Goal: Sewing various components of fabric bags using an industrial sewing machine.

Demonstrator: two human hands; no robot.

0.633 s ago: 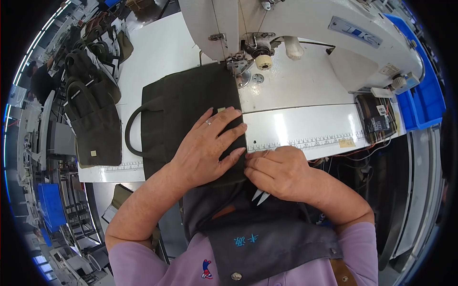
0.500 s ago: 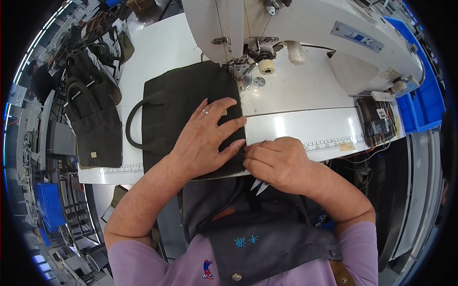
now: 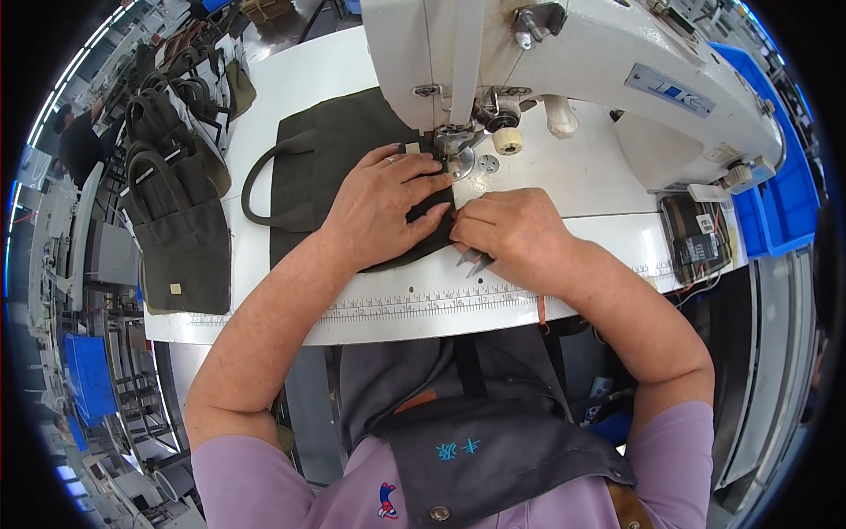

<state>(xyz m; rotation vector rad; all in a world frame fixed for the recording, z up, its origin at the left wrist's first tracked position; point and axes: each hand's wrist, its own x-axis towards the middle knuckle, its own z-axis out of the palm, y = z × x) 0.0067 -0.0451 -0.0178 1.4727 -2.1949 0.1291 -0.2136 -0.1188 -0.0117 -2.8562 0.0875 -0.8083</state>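
A dark green fabric bag panel lies on the white sewing table, its strap handle looping out to the left. My left hand rests on the panel with fingers spread, close to its right edge and below a small pale label. My right hand is closed, fingertips pinching that edge. The pointed metal blades of thread snips stick out from under it; the rest is hidden in the palm. Just beyond my fingers, the needle area of the sewing machine stands over the panel's edge.
More dark green bag pieces with handles are piled at the left. A printed ruler strip runs along the table's front edge. At the right are a dark control box with wires and a blue bin.
Both hands have moved away from me, toward the needle area, and the panel has slid along with them. More of the ruler strip shows now. The snips stay in my right hand.
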